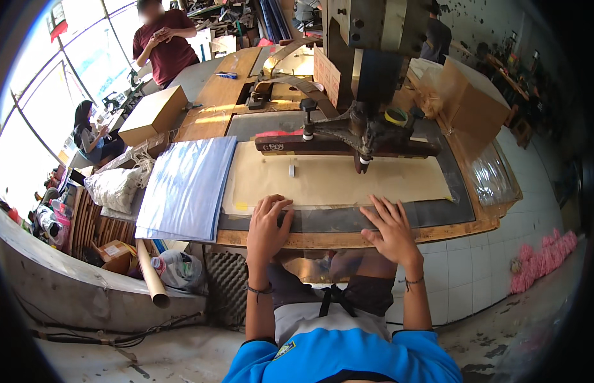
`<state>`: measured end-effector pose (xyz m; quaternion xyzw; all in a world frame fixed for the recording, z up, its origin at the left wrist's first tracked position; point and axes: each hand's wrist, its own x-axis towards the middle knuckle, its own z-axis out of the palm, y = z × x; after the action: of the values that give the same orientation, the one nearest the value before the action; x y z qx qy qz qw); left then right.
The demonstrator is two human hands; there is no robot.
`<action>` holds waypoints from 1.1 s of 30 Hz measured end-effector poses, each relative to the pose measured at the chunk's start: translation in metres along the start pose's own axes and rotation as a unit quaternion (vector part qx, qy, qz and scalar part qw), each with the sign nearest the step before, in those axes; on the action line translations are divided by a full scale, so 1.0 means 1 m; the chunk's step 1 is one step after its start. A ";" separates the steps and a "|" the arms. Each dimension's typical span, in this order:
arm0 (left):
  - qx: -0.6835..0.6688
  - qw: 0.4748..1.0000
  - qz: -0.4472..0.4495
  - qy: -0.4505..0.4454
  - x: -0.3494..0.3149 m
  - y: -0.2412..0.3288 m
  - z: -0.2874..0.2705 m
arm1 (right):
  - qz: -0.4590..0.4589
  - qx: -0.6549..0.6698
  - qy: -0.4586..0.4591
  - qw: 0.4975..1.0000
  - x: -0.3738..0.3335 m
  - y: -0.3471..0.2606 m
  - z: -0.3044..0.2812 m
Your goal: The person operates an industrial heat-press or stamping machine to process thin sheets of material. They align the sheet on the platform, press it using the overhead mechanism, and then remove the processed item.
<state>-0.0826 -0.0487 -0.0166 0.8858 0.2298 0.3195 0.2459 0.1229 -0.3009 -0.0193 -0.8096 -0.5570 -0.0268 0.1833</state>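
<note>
at the smooth, oblong tan sheet (335, 185), left hand (266, 228) and right hand (394, 233) spread fingers apart.

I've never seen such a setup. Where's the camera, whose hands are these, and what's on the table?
A wide head-worn fisheye camera looks down, bending straight edges. There's no robot: the left hand and right hand are the wearer's own, bare and open at the front edge of a tan sheet. Neither visibly grips anything. The sheet lies on a dark mat on the wooden table, with a machine's dark bar along its far side. Plastic sheets are stacked at left.
</note>
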 end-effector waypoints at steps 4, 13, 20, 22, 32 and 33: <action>0.035 0.996 0.078 -0.009 0.000 0.005 -0.004 | -0.021 0.034 -0.028 0.999 -0.025 -0.013 -0.013; 0.065 0.977 0.107 -0.174 0.020 0.011 -0.003 | 0.051 0.071 0.063 0.994 0.029 0.078 -0.038; 0.093 0.972 0.176 -0.123 0.026 0.024 0.033 | 0.031 0.072 -0.033 0.996 0.034 0.074 -0.051; 0.082 0.970 0.179 -0.146 0.027 0.026 0.038 | 0.034 0.084 -0.053 0.994 0.032 0.076 -0.056; 0.065 0.974 0.159 -0.146 0.044 0.044 0.047 | 0.068 0.128 -0.105 0.984 0.050 0.068 -0.056; 0.064 0.974 0.159 -0.149 0.044 0.046 0.053 | 0.037 0.127 -0.094 0.987 0.051 0.069 -0.055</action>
<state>-0.0046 -0.0742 -0.0057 0.9625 0.0666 0.2033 0.1668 0.2141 -0.2952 0.0259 -0.7985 -0.5404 0.1270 0.2328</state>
